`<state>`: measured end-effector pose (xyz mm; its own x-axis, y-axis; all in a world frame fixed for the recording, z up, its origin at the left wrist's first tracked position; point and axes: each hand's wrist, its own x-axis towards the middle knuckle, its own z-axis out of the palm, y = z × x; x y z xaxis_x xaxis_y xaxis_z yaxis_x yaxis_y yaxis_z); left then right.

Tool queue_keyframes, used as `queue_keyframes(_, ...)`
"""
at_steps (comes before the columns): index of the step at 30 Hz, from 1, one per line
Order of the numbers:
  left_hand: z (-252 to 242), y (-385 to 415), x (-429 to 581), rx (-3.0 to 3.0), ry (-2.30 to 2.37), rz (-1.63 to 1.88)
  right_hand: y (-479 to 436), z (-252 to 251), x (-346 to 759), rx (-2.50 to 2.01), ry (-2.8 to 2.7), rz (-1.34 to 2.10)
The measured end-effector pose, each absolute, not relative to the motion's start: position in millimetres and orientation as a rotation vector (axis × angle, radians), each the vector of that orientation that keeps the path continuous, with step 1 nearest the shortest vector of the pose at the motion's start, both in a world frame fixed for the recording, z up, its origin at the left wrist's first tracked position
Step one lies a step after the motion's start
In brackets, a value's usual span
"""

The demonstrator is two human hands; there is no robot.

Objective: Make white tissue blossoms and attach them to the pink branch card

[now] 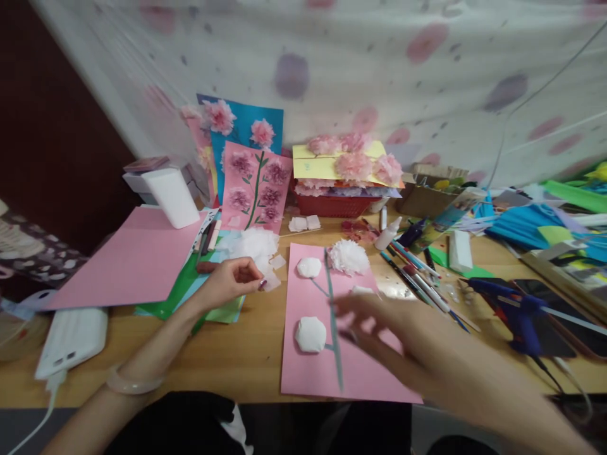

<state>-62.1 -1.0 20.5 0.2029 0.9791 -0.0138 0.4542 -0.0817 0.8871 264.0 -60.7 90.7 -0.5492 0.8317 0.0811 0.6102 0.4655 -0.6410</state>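
Note:
A pink card lies on the wooden table in front of me, with a green stem strip, two flat white tissue rounds and a fluffed white tissue flower on it. My left hand rests left of the card, fingers curled, pinching a small square of white tissue beside a heap of white tissue. My right hand is blurred by motion above the card's right half, fingers stretched out; whether anything is in it is unclear.
A blue glue gun lies at the right, near pens and a glue bottle. Finished flower cards and a red basket stand at the back. A large pink sheet and a white charger lie left.

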Motion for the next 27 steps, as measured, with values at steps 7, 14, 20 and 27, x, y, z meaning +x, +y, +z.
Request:
queue_keyframes(7,23,13,-16,1.381,1.032,0.908,15,19,198,-1.173,-1.476,1.664)
queue_keyframes(14,-4,3,-2,1.403,1.097,0.93,7,-7,197,-1.093,-1.27,1.805)
queue_keyframes(20,-3,-6,1,1.353,1.204,1.002,3,-10,199,-0.993,-1.256,1.812)
queue_keyframes(27,1,-9,5,1.231,1.156,1.118,0,-13,202,-0.948,-1.337,1.683)
